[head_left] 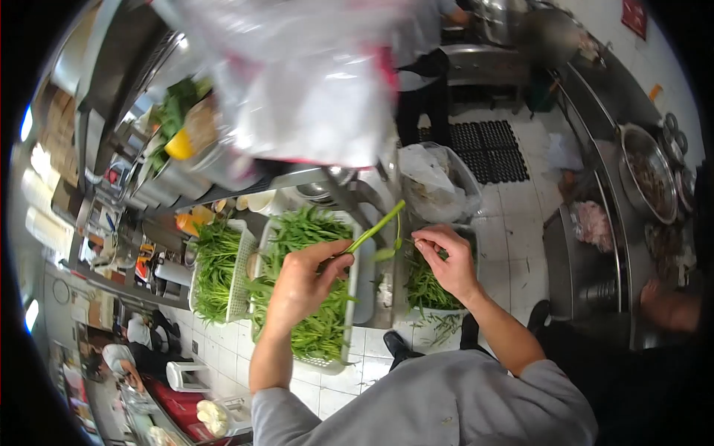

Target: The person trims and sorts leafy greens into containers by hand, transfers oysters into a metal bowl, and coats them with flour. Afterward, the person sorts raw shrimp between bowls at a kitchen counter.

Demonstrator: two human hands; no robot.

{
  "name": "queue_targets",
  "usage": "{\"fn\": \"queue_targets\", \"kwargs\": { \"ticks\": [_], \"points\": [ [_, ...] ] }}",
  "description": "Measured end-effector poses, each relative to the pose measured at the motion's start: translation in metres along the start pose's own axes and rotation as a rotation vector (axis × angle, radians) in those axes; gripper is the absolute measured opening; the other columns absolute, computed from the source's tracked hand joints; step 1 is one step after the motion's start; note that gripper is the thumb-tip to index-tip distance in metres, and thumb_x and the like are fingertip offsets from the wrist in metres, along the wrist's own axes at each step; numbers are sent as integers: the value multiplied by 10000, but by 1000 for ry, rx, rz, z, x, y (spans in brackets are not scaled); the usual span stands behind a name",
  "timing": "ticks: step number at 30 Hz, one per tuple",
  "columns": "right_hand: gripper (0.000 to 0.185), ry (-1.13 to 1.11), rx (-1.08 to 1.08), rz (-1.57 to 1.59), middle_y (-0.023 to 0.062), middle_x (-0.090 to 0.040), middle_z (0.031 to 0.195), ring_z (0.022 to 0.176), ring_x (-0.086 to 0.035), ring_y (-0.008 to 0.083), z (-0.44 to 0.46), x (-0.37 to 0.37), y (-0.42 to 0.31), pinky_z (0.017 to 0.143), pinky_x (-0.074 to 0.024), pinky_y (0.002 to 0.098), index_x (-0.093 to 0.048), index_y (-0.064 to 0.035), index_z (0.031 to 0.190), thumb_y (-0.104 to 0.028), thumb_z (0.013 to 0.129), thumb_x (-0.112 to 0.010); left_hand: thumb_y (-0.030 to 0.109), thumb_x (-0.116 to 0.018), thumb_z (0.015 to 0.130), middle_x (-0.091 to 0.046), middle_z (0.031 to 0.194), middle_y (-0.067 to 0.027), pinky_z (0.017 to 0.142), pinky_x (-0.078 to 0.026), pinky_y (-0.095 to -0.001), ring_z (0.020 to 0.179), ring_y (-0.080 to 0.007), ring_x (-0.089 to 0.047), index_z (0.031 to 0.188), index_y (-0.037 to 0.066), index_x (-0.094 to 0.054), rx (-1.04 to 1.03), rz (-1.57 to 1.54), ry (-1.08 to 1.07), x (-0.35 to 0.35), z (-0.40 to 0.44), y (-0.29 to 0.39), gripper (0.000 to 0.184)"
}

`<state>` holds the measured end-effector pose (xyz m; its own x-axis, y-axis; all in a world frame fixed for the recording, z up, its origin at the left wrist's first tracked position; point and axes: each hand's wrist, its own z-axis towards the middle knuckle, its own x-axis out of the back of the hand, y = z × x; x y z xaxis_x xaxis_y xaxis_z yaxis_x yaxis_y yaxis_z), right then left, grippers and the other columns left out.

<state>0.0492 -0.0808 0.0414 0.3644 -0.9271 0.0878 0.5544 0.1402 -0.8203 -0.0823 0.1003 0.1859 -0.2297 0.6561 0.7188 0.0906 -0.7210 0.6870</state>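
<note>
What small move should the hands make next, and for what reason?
Perhaps bring the right hand to the thin leafy strand hanging by the green stem and pinch it: the left hand grips the stem, and the right fingers are close beside that strand.

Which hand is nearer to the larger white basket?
The left hand: it is above the basket, holding a green stalk. The right hand is off to the basket's right, above other greens.

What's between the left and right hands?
In the head view, slender green plant stems jut from the left hand into that gap; whether the right hand touches them is unclear.
</note>
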Motion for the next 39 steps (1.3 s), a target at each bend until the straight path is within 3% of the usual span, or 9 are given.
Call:
{"fn": "queue_targets", "kwargs": {
  "ticks": [6, 8, 13, 17, 20, 23, 25, 33, 39],
  "points": [
    [212, -149, -501, 412, 47, -666, 840, 639, -596, 85, -18, 65, 2, 559, -471, 228, -671, 34, 1034, -136, 914, -636, 69, -589, 933, -702, 902, -111, 713, -534, -232, 786, -141, -677, 1136, -66, -610, 181, -673, -96, -152, 25, 11, 245],
    [241, -102, -484, 411, 49, -671, 865, 637, -566, 73, -21, 84, 20, 565, -458, 225, -663, 22, 1077, -158, 919, -634, 90, -610, 919, -706, 955, -142, 713, -531, -276, 768, -181, -691, 1179, 2, -618, 85, -287, -64, -181, 30, 21, 274],
    [249, -110, -613, 356, 56, -675, 853, 729, -585, 79, -27, 131, 43, 646, -464, 235, -640, 41, 1092, -152, 942, -591, 70, -642, 839, -633, 1185, -100, 920, -471, -390, 1092, -303, -597, 1172, 76, -627, -233, 185, 176, -188, 57, 61, 333],
    [198, -239, -402, -86, 144, -686, 860, 774, -643, 147, -38, 165, 35, 695, -507, 316, -653, -7, 1035, -122, 873, -660, 59, -625, 802, -558, 1278, -45, 1098, -222, -577, 1312, -245, -418, 1169, 128, -612, -617, 495, -63, -202, 68, 90, 374],
    [164, -213, -282, -195, 152, -647, 799, 722, -633, 320, -56, 183, 28, 649, -503, 371, -677, -19, 897, -163, 818, -678, 108, -648, 824, -630, 1081, -26, 1048, -308, -523, 1111, -242, -567, 1065, 141, -658, -637, 543, -228, -230, 67, 67, 243],
    [178, -298, -351, -479, 134, -621, 804, 754, -629, 325, -96, 183, 33, 654, -500, 436, -670, -52, 781, -217, 814, -613, 109, -643, 818, -652, 888, -69, 909, -421, -452, 888, -253, -624, 940, 105, -682, -655, 412, -326, -267, 47, 37, 128],
    [197, -490, -410, -596, 153, -622, 834, 780, -645, 317, -134, 169, 60, 649, -530, 457, -665, -40, 781, -202, 813, -557, 115, -651, 787, -651, 823, -101, 675, -500, -415, 734, -309, -634, 883, 86, -683, -608, 309, -406, -292, 27, 17, 106],
    [193, -620, -480, -562, 124, -634, 818, 743, -637, 329, -188, 152, 75, 615, -504, 442, -643, -7, 701, -189, 745, -598, 238, -598, 852, -664, 851, -192, 707, -500, -432, 795, -337, -659, 918, 81, -691, -169, 239, -608, -320, -27, 7, 194],
    [199, -255, 33, -443, 62, -542, 694, 674, -592, 269, -182, 148, 88, 603, -466, 396, -582, -50, 615, -195, 736, -646, 230, -589, 866, -657, 802, -175, 606, -478, -386, 648, -319, -619, 918, 39, -674, -48, 110, -601, -319, -13, -21, 215]
  ]
}}
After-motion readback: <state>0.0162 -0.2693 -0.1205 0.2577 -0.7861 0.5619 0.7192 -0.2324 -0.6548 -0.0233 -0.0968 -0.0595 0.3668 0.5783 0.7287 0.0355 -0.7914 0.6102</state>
